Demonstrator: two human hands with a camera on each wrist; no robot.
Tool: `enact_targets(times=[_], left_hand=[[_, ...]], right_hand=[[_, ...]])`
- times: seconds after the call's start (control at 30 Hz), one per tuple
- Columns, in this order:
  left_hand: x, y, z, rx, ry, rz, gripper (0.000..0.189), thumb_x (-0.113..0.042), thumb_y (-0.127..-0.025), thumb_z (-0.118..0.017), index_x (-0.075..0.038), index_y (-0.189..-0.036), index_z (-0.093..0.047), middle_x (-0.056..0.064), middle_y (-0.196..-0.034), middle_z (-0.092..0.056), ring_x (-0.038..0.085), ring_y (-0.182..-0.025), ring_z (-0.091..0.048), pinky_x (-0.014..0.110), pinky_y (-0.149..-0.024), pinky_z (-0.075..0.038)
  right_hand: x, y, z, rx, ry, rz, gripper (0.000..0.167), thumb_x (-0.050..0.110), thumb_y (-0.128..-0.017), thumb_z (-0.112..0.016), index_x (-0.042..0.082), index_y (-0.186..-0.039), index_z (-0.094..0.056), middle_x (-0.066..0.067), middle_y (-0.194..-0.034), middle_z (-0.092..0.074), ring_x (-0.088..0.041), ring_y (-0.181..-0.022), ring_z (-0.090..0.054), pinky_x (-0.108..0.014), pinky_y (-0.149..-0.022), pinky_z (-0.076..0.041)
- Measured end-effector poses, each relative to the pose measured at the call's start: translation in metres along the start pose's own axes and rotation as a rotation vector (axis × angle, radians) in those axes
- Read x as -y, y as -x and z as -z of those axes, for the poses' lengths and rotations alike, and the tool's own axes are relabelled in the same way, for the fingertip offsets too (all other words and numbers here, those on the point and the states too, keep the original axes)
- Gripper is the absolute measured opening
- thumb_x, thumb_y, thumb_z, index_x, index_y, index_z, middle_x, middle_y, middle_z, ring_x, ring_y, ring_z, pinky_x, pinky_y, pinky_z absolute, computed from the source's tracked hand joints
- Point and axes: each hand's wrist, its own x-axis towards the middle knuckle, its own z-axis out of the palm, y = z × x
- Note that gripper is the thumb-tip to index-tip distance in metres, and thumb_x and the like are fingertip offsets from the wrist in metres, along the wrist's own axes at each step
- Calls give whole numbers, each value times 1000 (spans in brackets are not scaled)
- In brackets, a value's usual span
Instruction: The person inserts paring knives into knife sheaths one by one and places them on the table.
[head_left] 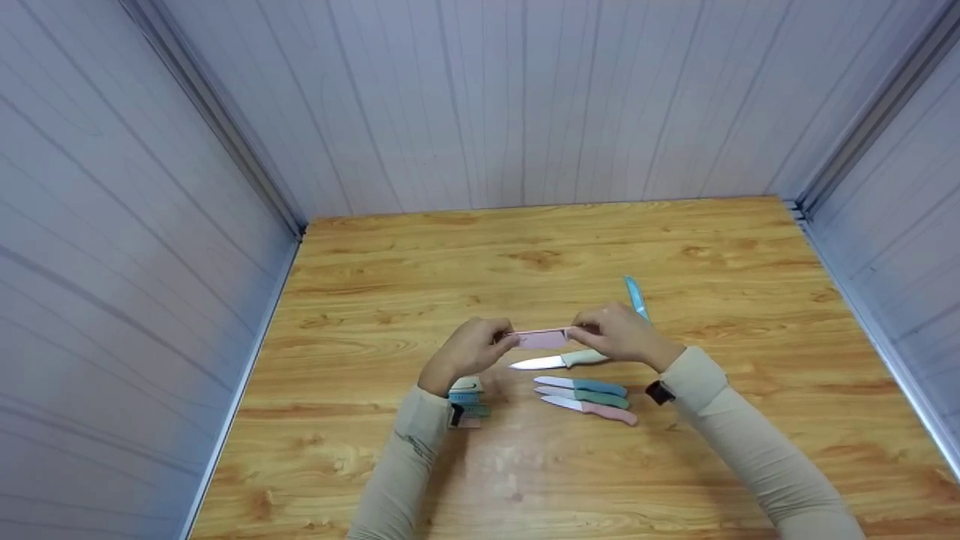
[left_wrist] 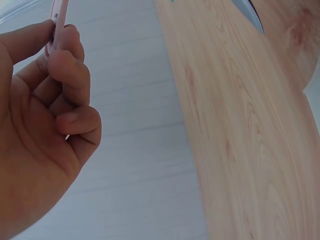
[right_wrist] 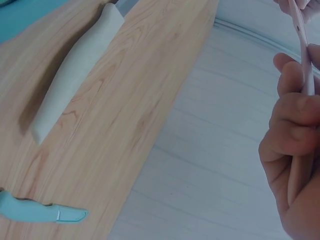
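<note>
Both hands [head_left: 474,349] [head_left: 616,331] grip one pink item [head_left: 544,340]

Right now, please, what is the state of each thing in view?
Pink tool: raised, held at both ends
Left hand: pinching one end
Right hand: gripping the other
Cream knife: lying, blade bare
Blue knife: lying, blade bare
Green knife: lying, blade bare
Pink knife: lying, blade bare
Turquoise tool: lying
Coloured pieces: lying, partly hidden

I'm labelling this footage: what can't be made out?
Slim turquoise implement: near end; right hand covers it in head view, left edge crops it in right wrist view.
Flat white, blue, green and pink pieces: left ends; beige left sleeve, head view.
Thin pink strip: right end; right hand, head view.
</note>
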Motion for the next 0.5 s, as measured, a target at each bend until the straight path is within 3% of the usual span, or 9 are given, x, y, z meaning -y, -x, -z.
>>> enact_targets(times=[0.3,0.5], left_hand=[[8,7,4,1,43,17,24,-29,-99,-51,-11,-98,-66,-2,-77,-61,9,-62,-48,27,-59,-42],[20,16,6,-4,50,41,19,-23,-99,-52,-10,-93,-64,-2,-76,-59,9,-61,-46,28,-59,-41]], right_hand=[[-6,6,7,17,-34,-32,28,37,-97,-53,17,-93,-72,5,-75,-66,-2,-46,-42,-24,-45,-38],[-13,12,11,6,-49,-53,29,37,-97,-53,16,-93,-72,5,-72,-64,-4,-46,-42,-25,-46,-38]])
